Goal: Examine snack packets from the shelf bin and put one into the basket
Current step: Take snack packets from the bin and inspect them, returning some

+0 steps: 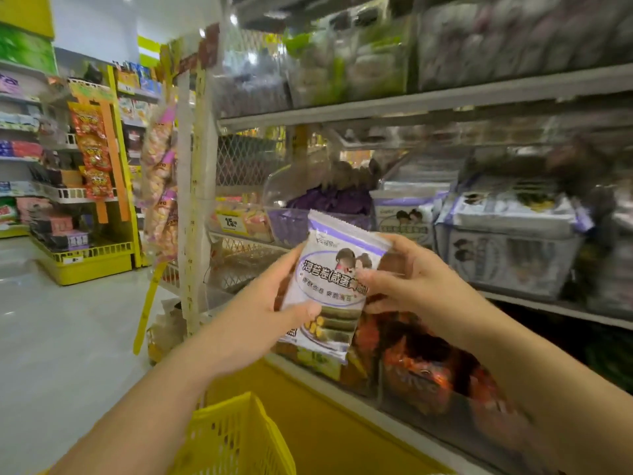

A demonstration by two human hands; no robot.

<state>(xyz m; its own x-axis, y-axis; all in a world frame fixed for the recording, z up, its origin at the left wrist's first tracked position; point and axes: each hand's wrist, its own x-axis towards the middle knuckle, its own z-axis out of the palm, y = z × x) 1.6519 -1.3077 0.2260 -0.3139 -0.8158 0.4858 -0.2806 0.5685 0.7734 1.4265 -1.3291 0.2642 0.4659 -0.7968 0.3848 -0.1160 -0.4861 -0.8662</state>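
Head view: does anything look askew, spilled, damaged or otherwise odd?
Nothing stands out. The snack packet looks intact, gripped at its sides by the left hand and right hand, with the yellow basket lower down. Packets sit inside the shelf bin, none spilled. The far right shelves are too blurred to judge.
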